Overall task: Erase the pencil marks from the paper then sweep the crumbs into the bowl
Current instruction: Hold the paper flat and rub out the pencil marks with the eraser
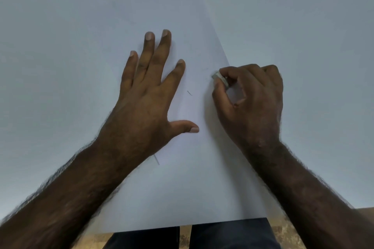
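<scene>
A white sheet of paper (192, 184) lies on a pale table and overhangs its near edge. My left hand (149, 95) rests flat on the sheet with fingers spread, holding nothing. My right hand (253, 103) is at the paper's right edge, its thumb and fingers pinched on a small grey-white eraser (220, 78) that touches the paper. One short dark pencil mark (189, 93) lies between the hands. A faint pencil line (157, 159) shows just below my left wrist. No bowl is in view.
The pale table surface (303, 26) extends to the right of and beyond the paper. Below the table's near edge I see dark trousers (232, 234) and a brownish floor (185, 236).
</scene>
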`<control>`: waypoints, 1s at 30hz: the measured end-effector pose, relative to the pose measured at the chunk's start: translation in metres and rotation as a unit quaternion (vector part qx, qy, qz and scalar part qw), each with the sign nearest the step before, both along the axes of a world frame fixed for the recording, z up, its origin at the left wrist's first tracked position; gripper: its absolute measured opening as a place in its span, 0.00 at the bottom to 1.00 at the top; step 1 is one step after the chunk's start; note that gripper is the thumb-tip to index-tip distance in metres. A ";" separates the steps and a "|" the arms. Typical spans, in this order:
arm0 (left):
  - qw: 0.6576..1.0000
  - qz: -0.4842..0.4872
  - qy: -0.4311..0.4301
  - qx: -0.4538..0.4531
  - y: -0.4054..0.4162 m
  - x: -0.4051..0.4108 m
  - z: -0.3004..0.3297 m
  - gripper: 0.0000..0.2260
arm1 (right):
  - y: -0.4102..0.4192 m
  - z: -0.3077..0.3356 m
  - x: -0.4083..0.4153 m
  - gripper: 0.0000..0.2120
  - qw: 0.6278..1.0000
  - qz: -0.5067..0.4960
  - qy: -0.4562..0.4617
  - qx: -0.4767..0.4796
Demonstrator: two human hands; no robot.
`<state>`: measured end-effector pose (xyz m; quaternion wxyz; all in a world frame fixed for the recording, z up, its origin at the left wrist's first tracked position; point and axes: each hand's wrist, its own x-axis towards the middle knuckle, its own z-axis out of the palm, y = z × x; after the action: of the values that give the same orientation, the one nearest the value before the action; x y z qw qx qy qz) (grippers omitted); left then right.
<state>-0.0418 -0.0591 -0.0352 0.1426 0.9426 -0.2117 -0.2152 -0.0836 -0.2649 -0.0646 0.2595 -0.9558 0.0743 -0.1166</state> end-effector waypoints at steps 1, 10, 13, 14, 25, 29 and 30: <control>1.000 0.000 0.007 -0.005 -0.003 0.002 0.000 0.57 | -0.001 0.000 0.000 0.08 1.000 0.000 0.006 0.001; 0.998 -0.001 0.053 -0.022 0.000 0.004 -0.006 0.56 | 0.012 0.013 -0.023 0.08 0.977 0.197 0.077 0.000; 0.998 0.000 0.059 -0.029 0.001 0.004 -0.006 0.57 | -0.011 0.010 0.005 0.06 0.991 0.127 0.043 -0.019; 0.998 0.000 0.059 -0.027 0.002 0.004 -0.006 0.57 | -0.017 0.009 0.014 0.05 0.995 0.087 0.034 -0.021; 0.998 0.004 0.052 -0.037 0.003 0.003 -0.008 0.57 | -0.006 0.006 0.007 0.06 0.993 0.111 0.030 -0.038; 0.998 0.008 0.049 -0.040 0.003 0.003 -0.008 0.57 | 0.000 0.009 0.010 0.06 0.995 0.081 0.048 -0.024; 0.998 0.011 0.045 -0.042 0.003 0.003 -0.009 0.57 | 0.010 0.010 -0.002 0.07 0.990 0.121 0.066 -0.022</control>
<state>-0.0385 -0.0563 -0.0442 0.1932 0.9276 -0.2036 -0.2465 -0.0852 -0.2553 -0.0544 0.2451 -0.9688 -0.0278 -0.0227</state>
